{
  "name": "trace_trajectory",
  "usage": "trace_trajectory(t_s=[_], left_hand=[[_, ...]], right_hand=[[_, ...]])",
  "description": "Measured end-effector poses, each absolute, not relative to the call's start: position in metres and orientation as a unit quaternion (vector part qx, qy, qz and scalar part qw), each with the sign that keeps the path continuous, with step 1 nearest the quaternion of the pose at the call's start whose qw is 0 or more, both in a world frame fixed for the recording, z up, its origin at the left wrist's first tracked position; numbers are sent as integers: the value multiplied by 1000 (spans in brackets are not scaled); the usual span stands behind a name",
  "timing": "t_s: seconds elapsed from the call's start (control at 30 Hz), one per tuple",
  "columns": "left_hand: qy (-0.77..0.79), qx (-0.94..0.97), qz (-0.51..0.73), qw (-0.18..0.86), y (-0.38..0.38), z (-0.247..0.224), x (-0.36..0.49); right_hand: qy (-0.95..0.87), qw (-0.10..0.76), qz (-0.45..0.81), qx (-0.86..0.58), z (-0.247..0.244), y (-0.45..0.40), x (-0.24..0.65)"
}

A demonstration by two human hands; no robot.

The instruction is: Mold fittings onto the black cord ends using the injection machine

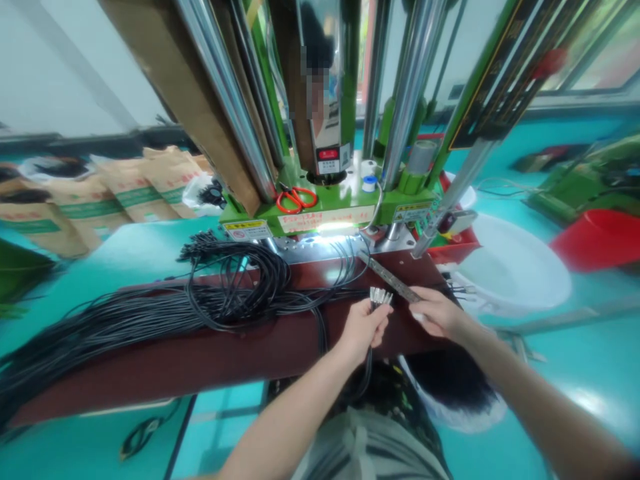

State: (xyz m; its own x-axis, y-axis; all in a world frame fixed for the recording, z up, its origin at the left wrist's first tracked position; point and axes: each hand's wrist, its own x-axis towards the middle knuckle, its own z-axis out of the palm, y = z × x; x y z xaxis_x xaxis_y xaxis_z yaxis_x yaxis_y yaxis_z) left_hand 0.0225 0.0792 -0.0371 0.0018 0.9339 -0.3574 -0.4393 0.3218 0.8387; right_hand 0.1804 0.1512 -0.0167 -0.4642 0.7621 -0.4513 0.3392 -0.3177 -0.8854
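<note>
My left hand [366, 328] is closed around a small bunch of black cables whose silvery ends [381, 297] stick up above the fingers. To its right, my right hand [439, 312] grips one end of a flat metal strip [393, 279]. The strip's far end reaches up and left to the metal bed at the foot of a green machine [330, 207]. Long black cables [135, 313] lie across the dark red bench [200, 363], with a coiled bundle [240, 267] on top at the machine's left.
Orange-handled scissors [296, 199] and a blue-and-white spool [369, 183] rest on the machine. A white basin [515, 267] and a red one [600, 247] stand at right. Paper sacks [120, 190] line the left. A lined container [453, 390] sits below the bench.
</note>
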Motion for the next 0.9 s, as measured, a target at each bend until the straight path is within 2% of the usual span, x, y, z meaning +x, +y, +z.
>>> trace_trajectory(t_s=[0.1,0.2,0.5,0.7,0.9], left_hand=[[499,308,502,635,82,-35,32],[514,351,477,621,85,-35,40],[536,396,438,604,88,-43,43],[538,391,439,604,87,-43,42],[535,349,516,571,86,-43,42]], right_hand=[[-469,292,680,-481,-25,130,182],[-458,346,679,-456,-27,122,179],[-474,335,665,-470,-32,122,181],[-518,317,602,-519,-32,117,178],[-435,333,650,-527,-34,117,177]])
